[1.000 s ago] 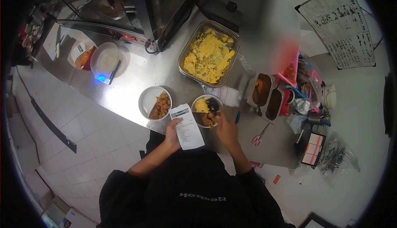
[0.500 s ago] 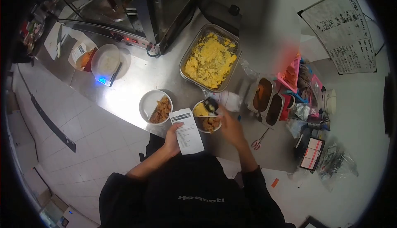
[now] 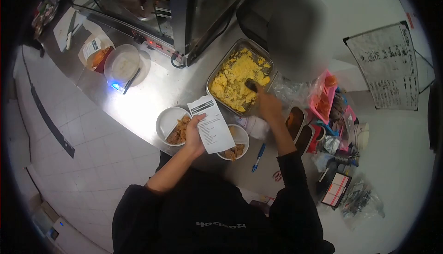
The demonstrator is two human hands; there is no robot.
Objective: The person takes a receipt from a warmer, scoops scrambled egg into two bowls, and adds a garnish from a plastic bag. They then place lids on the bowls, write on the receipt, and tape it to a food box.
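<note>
Between the thumb and fingers of my left hand [image 3: 195,138] is a printed paper slip [image 3: 213,127]. It partly covers the right-hand white bowl [image 3: 245,135], which holds browned chunks of food; any egg in that bowl is mostly hidden. Beside the slip on the left stands another white bowl [image 3: 162,124] with similar browned food [image 3: 178,133] in one side of its divider. My right hand [image 3: 268,106] is closed round a dark serving spoon [image 3: 251,85], whose head lies at the scrambled eggs [image 3: 237,73] in the metal tray [image 3: 211,91].
A glass display warmer [image 3: 134,14] stands at the back left. In front of it are a lit digital scale [image 3: 121,88] with a round plastic container [image 3: 123,62]. To the right lie a blue pen [image 3: 259,157], metal sauce pans [image 3: 295,120] and a pink basket [image 3: 325,98].
My right hand has moved the spoon from the right-hand bowl up to the egg tray. My left hand still holds the slip. A blue pen now shows on the counter.
</note>
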